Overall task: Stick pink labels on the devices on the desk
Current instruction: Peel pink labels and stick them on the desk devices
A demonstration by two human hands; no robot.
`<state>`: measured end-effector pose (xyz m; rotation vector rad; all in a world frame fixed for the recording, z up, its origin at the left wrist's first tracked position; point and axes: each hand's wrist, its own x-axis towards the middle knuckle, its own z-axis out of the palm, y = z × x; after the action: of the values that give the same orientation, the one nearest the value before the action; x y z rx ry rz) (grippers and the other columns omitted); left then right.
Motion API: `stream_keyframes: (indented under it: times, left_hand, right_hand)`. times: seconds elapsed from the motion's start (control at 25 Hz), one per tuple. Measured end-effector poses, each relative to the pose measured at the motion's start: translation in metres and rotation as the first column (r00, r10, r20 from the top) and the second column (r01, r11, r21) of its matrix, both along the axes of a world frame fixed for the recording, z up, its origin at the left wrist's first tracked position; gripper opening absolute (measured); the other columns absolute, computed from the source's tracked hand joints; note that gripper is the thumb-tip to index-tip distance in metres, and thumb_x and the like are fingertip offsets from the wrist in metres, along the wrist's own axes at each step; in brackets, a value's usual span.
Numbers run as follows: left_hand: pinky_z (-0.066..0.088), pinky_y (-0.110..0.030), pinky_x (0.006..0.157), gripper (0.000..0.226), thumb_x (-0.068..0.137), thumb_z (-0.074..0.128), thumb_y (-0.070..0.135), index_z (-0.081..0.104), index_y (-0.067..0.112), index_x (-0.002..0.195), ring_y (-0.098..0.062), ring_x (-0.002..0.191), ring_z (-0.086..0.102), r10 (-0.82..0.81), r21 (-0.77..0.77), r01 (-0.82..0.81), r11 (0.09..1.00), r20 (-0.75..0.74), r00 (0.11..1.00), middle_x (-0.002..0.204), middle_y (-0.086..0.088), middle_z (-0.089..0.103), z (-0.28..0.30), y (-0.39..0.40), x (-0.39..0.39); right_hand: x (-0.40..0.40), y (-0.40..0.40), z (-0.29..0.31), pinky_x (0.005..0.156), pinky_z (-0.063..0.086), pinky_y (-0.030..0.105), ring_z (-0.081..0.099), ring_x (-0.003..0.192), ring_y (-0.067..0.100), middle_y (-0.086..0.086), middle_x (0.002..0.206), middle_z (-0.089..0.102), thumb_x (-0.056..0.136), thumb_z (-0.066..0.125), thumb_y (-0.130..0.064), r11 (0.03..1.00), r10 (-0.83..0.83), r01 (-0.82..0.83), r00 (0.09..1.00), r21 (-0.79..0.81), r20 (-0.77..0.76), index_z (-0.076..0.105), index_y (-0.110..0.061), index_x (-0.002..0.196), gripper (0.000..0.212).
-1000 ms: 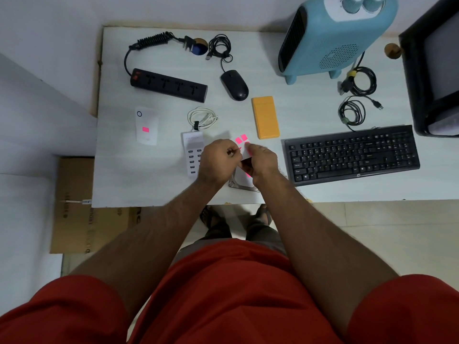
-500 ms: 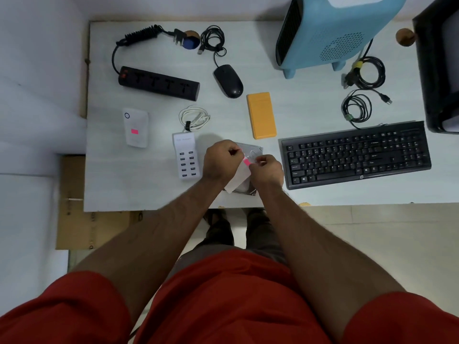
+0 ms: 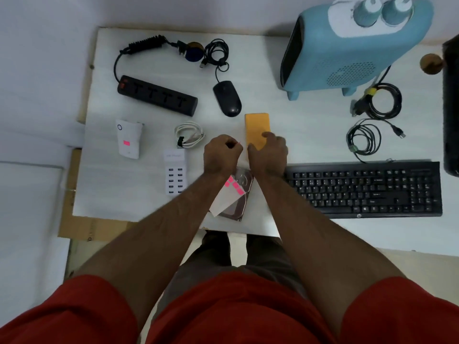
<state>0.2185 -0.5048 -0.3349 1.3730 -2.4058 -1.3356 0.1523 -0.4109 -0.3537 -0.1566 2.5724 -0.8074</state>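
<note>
The left hand (image 3: 221,155) is curled tight, pinching a tiny pink label (image 3: 239,144) that is hard to see. The right hand (image 3: 269,153) grips the near end of the orange power bank (image 3: 256,127), hiding part of it. Near them lies one label sheet (image 3: 227,194) on a half-hidden hard drive (image 3: 242,192). One white device (image 3: 129,141), far left, wears one pink sticker (image 3: 126,143).

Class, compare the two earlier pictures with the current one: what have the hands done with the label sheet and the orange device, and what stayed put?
The right hand let go of the label sheet, which now lies on the desk, and took hold of the orange device. The left hand moved up, pinching a pink label. The keyboard and mouse stayed put.
</note>
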Motion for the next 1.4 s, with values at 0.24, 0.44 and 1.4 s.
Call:
stream_keyframes:
  times: [0.24, 0.44, 1.4]
  left_hand:
    - [0.056, -0.036, 0.078, 0.015, 0.078, 0.066, 0.023, 0.075, 0.012, 0.084, -0.02, 0.083, 0.068, 0.129, 0.069, -0.131, 0.989, 0.036, 0.991, 0.085, -0.002, 0.074, -0.012, -0.008, -0.017]
    - [0.058, -0.038, 0.076, 0.014, 0.078, 0.065, 0.022, 0.073, 0.012, 0.084, -0.018, 0.079, 0.068, 0.205, 0.143, -0.204, 0.969, 0.006, 0.979, 0.082, -0.001, 0.073, -0.003, -0.014, -0.017]
    - [0.056, -0.029, 0.072, 0.006, 0.081, 0.069, 0.015, 0.073, 0.012, 0.081, -0.012, 0.074, 0.066, 0.09, 0.147, -0.065, 0.987, -0.169, 0.982, 0.077, 0.001, 0.071, 0.035, -0.042, 0.008]
  right_hand:
    - [-0.027, -0.019, -0.018, 0.095, 0.045, 0.048, 0.045, 0.122, 0.038, 0.019, 0.138, 0.042, 0.082, 0.072, -0.035, 0.973, 0.135, -0.141, 0.99, 0.184, 0.045, 0.03, -0.015, 0.15, 0.082]
    - [-0.024, -0.012, -0.01, 0.094, 0.045, 0.047, 0.045, 0.127, 0.037, 0.017, 0.141, 0.045, 0.085, 0.065, -0.027, 1.0, -0.011, 0.011, 0.999, 0.001, 0.038, 0.036, -0.014, 0.151, 0.073]
    - [-0.004, -0.025, 0.03, 0.065, 0.044, 0.031, 0.057, 0.076, 0.018, 0.007, 0.091, 0.061, 0.088, 0.048, -0.044, 0.311, 0.018, 0.82, 0.501, -0.481, 0.866, 0.059, -0.009, 0.112, 0.044]
